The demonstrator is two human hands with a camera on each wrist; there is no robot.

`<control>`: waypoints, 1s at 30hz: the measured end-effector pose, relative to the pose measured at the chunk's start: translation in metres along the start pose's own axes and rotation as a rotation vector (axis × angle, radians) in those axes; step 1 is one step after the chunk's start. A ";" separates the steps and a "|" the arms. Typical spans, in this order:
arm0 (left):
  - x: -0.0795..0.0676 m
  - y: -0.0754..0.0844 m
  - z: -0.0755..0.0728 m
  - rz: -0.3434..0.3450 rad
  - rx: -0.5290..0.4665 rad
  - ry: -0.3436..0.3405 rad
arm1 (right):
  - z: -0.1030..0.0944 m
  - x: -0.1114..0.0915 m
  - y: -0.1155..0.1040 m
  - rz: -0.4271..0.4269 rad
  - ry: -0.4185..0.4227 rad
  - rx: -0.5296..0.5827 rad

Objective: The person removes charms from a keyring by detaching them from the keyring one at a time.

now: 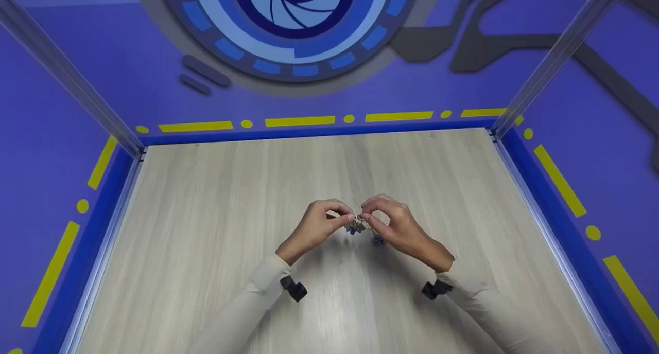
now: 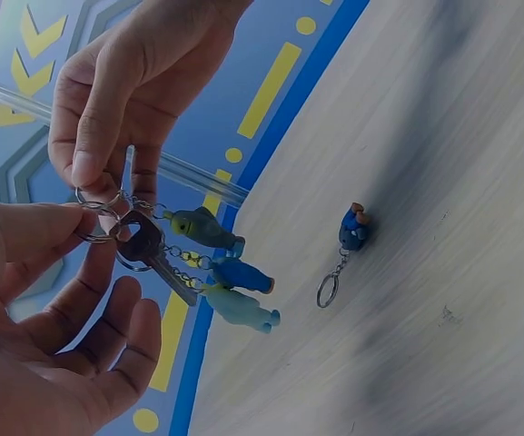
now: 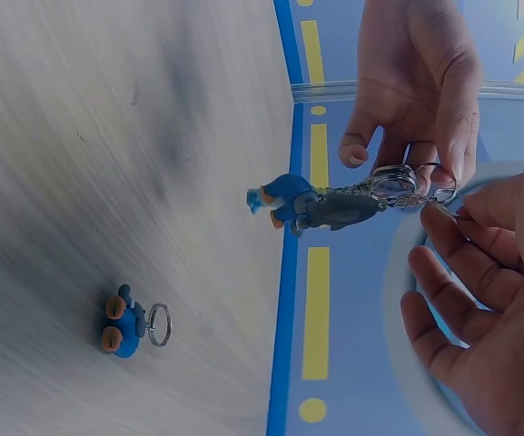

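Note:
My left hand [image 1: 322,223] pinches a metal key ring [image 2: 96,224] between thumb and forefinger, its other fingers loosely bent. From the opposite side, my right hand [image 1: 396,225] pinches the same linked cluster of rings with thumb and fingertip; which ring lies under that fingertip I cannot tell. A key [image 2: 148,247] hangs from the cluster. Beside it dangle small figurines on short chains: a dark green one [image 2: 200,227], a blue one [image 2: 242,274] and a pale green one [image 2: 239,307]. In the right wrist view, a grey figurine [image 3: 343,212] partly covers others.
Apart from the hands, a blue figurine keychain [image 2: 354,232] lies on the wood-grain table [image 1: 231,215], its split ring [image 3: 160,325] attached. Blue panels [image 1: 309,104] with yellow marks stand along the table's back and sides. Metal posts [image 1: 556,50] rise at the back corners.

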State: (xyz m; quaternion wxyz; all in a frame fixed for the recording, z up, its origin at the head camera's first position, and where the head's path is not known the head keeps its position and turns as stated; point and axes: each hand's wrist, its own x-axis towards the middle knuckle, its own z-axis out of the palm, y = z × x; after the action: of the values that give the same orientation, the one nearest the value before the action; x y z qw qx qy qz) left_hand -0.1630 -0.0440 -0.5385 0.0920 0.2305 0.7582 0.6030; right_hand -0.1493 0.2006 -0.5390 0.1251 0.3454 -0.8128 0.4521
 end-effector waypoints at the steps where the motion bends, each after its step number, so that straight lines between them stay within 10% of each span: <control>1: -0.001 0.000 0.000 0.000 0.000 0.003 | 0.000 0.000 0.000 0.003 0.003 0.006; 16: -0.005 -0.001 -0.002 -0.001 -0.036 0.011 | 0.006 -0.005 -0.002 0.075 0.064 0.081; 30: -0.005 0.006 0.002 -0.058 0.071 -0.005 | 0.007 -0.001 -0.006 -0.191 0.013 -0.218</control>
State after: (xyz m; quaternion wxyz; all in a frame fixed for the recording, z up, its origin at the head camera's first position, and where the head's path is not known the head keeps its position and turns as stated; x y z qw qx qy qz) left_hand -0.1559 -0.0438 -0.5338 0.1033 0.2130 0.7852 0.5722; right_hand -0.1435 0.1935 -0.5399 0.2097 0.4025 -0.8197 0.3495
